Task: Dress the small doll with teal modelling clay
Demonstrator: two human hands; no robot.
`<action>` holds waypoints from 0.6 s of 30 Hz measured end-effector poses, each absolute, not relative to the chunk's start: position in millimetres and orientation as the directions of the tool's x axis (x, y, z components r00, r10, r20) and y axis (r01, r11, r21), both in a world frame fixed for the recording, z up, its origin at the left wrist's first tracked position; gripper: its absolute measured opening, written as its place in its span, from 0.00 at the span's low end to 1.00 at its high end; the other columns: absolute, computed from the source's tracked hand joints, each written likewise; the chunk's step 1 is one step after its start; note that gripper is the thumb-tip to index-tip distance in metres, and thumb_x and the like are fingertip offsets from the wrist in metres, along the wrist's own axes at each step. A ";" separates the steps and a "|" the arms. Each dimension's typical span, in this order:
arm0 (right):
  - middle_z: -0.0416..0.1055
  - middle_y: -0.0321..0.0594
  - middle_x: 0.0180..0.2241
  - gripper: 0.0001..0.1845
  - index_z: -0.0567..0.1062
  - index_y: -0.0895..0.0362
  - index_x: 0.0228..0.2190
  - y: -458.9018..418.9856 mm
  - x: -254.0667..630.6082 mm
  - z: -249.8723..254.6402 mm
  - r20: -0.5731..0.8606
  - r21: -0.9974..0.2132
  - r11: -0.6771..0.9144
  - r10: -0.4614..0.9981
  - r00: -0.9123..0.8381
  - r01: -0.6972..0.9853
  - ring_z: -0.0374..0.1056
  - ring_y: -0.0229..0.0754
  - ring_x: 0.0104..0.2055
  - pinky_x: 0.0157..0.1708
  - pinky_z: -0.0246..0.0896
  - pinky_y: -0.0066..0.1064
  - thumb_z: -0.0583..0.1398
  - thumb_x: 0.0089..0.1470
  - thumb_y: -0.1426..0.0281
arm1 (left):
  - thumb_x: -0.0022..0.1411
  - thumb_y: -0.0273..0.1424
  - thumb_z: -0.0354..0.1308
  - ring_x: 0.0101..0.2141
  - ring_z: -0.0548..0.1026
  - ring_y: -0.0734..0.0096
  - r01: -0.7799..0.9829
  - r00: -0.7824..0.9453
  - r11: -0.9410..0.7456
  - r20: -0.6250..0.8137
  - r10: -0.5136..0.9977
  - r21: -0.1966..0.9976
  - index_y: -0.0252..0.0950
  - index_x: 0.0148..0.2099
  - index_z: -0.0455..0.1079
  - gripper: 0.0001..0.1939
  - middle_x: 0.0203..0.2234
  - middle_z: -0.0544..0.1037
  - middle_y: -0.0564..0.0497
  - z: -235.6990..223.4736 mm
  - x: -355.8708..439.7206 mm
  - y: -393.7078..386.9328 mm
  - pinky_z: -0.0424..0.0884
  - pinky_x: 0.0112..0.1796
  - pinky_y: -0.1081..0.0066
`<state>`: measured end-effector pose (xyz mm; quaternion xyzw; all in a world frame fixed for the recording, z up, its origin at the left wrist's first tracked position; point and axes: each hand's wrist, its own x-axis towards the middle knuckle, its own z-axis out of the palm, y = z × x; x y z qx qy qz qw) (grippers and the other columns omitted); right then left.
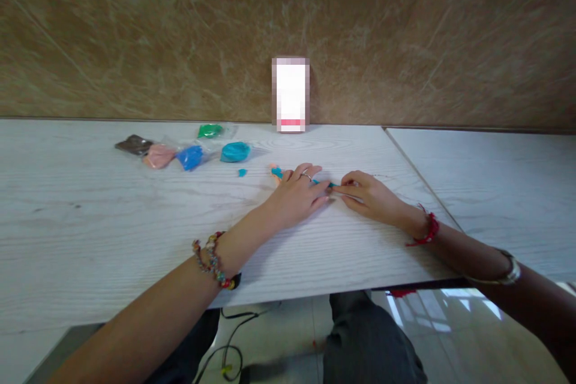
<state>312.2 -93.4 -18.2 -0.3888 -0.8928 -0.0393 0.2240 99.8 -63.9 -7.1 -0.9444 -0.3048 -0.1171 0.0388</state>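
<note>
A thin teal strip of modelling clay (332,184) lies on the white table, partly hidden beneath my left hand (299,195). That hand rests palm down over the strip, its fingers apart, with a ring on one of them. My right hand (371,195) pinches the strip's right end between thumb and fingers, close to my left fingertips. To the left of my left hand, teal clay shows with peach-coloured clay (272,167) around it; whether it joins the strip is hidden. A small teal clay scrap (242,173) sits farther left, touched by neither hand.
Bagged clay lies at the back left: brown (134,144), peach (159,156), blue (189,157), green (210,131) and teal (235,152). A blurred phone-like screen (291,95) leans on the brown wall (135,36). Black cables (229,345) lie on the floor.
</note>
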 end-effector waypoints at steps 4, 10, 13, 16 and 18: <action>0.69 0.45 0.35 0.15 0.72 0.58 0.44 -92.8 312.2 -20.5 0.477 -0.197 0.659 0.711 -0.516 0.726 0.66 0.41 0.37 0.36 0.66 0.34 0.53 0.55 0.71 | 0.65 0.39 0.42 0.55 0.56 0.51 0.586 0.788 -0.810 0.241 0.566 -0.013 0.40 0.51 0.66 0.18 0.55 0.61 0.42 -6.7 98.8 -63.2 0.61 0.46 0.51; 0.68 0.47 0.35 0.15 0.74 0.58 0.42 -90.1 308.9 -18.1 0.370 -0.043 0.653 0.713 -0.595 0.756 0.64 0.43 0.36 0.35 0.63 0.36 0.53 0.56 0.67 | 0.65 0.38 0.43 0.54 0.57 0.53 0.594 0.774 -0.804 0.261 0.577 0.016 0.37 0.52 0.65 0.19 0.54 0.62 0.41 -5.9 98.0 -61.9 0.61 0.47 0.53; 0.68 0.47 0.35 0.16 0.75 0.58 0.42 -90.0 308.2 -16.1 0.353 -0.047 0.653 0.718 -0.599 0.756 0.64 0.43 0.36 0.35 0.63 0.36 0.52 0.57 0.67 | 0.65 0.38 0.43 0.55 0.56 0.53 0.605 0.766 -0.796 0.277 0.581 -0.002 0.36 0.51 0.65 0.18 0.54 0.62 0.41 -5.9 97.5 -61.4 0.61 0.47 0.54; 0.68 0.47 0.37 0.17 0.72 0.58 0.45 -91.0 309.7 -15.6 0.389 -0.185 0.652 0.735 -0.555 0.735 0.65 0.42 0.38 0.37 0.65 0.36 0.51 0.57 0.67 | 0.65 0.39 0.43 0.54 0.56 0.53 0.600 0.774 -0.799 0.266 0.575 -0.019 0.37 0.51 0.65 0.18 0.54 0.62 0.41 -5.9 97.0 -61.6 0.61 0.46 0.54; 0.68 0.47 0.38 0.18 0.69 0.58 0.47 -91.7 311.3 -15.9 0.415 -0.278 0.644 0.749 -0.515 0.713 0.66 0.41 0.38 0.37 0.66 0.34 0.51 0.58 0.67 | 0.65 0.39 0.44 0.54 0.56 0.53 0.595 0.780 -0.803 0.261 0.568 -0.031 0.38 0.51 0.66 0.18 0.54 0.61 0.41 -6.1 96.6 -61.8 0.61 0.46 0.54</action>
